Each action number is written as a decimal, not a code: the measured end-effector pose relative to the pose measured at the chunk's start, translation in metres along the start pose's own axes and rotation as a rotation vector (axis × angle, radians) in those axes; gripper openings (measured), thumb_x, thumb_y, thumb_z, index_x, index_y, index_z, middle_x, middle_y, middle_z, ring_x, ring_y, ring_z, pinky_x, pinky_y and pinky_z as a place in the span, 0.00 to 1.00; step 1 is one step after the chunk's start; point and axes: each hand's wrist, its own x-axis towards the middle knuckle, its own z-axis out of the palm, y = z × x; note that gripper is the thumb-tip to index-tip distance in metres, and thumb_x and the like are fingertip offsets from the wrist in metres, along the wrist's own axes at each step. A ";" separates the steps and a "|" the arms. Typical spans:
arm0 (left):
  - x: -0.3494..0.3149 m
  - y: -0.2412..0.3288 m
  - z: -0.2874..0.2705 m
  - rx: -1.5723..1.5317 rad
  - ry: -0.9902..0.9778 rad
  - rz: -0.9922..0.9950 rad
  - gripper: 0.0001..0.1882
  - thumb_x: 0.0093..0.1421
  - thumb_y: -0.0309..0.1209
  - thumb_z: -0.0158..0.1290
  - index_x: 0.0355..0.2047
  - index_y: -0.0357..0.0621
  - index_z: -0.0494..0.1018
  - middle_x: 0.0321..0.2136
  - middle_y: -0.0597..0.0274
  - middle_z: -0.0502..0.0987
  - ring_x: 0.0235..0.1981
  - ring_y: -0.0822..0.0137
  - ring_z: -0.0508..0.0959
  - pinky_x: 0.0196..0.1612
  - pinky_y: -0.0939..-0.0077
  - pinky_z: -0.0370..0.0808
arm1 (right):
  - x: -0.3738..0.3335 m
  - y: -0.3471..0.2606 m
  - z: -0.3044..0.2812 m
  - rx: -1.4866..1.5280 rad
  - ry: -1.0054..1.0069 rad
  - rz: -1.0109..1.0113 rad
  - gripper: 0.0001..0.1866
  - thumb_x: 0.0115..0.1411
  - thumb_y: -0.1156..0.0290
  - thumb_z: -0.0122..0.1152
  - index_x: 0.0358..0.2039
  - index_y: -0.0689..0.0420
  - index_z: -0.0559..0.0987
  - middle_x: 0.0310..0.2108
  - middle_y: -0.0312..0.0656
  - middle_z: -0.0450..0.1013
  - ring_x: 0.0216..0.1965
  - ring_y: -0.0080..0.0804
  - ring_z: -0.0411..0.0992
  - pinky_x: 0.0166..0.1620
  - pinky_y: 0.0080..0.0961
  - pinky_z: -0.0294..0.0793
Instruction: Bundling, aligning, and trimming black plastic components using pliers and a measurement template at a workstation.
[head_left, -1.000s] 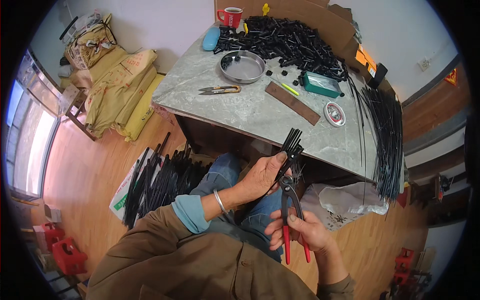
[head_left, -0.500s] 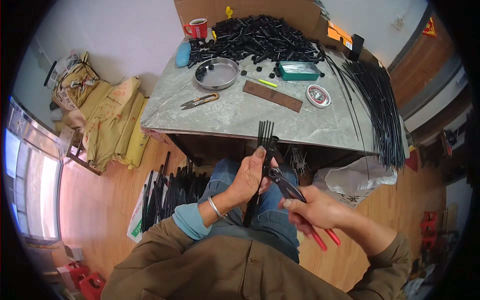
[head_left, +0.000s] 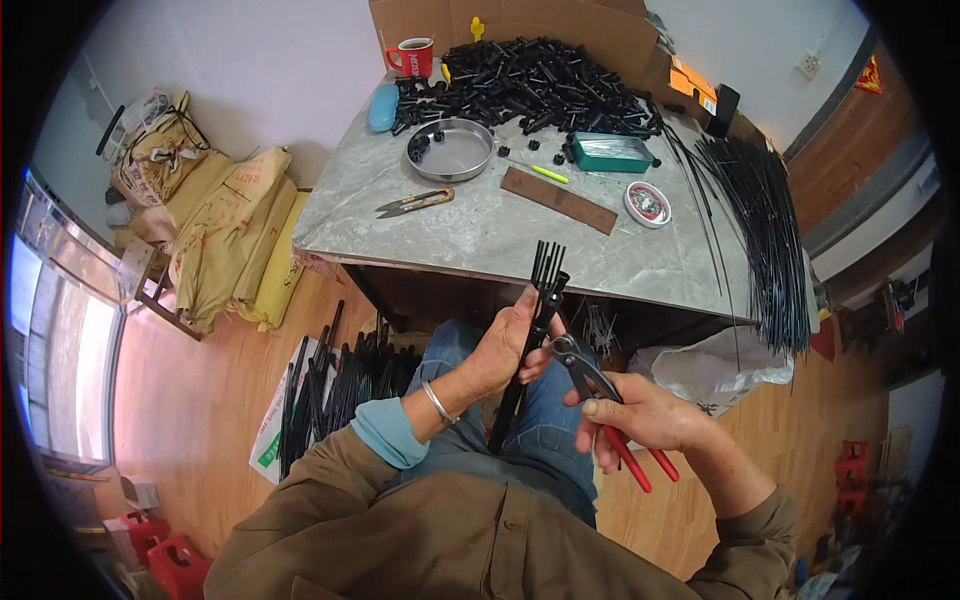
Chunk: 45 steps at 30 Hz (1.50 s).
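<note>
My left hand (head_left: 508, 345) is closed round a dark bundle of thin black rods (head_left: 546, 265), held upright over my lap. The rods fan out slightly above the thumb, and a thicker black tube-like piece (head_left: 555, 292) sits against them. Below the hand, a thick black shaft (head_left: 508, 420) runs down between my knees. My right hand (head_left: 635, 415) grips red-handled pliers (head_left: 590, 375), their dark head just right of the left fingers. Whether the jaws touch anything I cannot tell.
On the grey table (head_left: 450, 235) lie thread snips (head_left: 415, 203), a round metal dish (head_left: 470, 150), a rusty flat bar (head_left: 558, 200), a green box (head_left: 612, 153) and a heap of black parts (head_left: 540, 85). Long black rods (head_left: 755, 240) overhang the right edge. More black rods (head_left: 360, 390) stand left of my knees.
The pliers' head has shifted slightly right of the left hand. The rod bundle leans a little more to the right. My view has shifted slightly too.
</note>
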 end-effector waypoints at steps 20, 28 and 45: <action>0.041 -0.025 -0.003 0.281 0.324 0.202 0.29 0.67 0.55 0.37 0.40 0.37 0.69 0.12 0.71 0.62 0.09 0.79 0.60 0.13 0.84 0.58 | 0.082 0.004 -0.061 -1.328 0.730 -0.427 0.20 0.59 0.55 0.57 0.35 0.62 0.67 0.27 0.53 0.75 0.31 0.53 0.75 0.31 0.45 0.72; 0.031 0.050 -0.026 0.156 0.419 0.541 0.23 0.66 0.53 0.42 0.29 0.45 0.65 0.15 0.69 0.65 0.13 0.78 0.65 0.16 0.85 0.62 | 0.135 -0.011 -0.108 -1.369 1.107 -0.524 0.28 0.53 0.43 0.59 0.35 0.59 0.69 0.31 0.51 0.73 0.31 0.52 0.75 0.32 0.46 0.73; -0.024 -0.025 -0.072 -0.875 0.490 0.159 0.33 0.58 0.64 0.42 0.33 0.43 0.68 0.28 0.56 0.73 0.32 0.56 0.76 0.42 0.59 0.74 | 0.052 0.126 -0.018 0.594 0.628 -0.800 0.17 0.67 0.53 0.46 0.43 0.55 0.71 0.39 0.42 0.69 0.26 0.25 0.70 0.22 0.21 0.72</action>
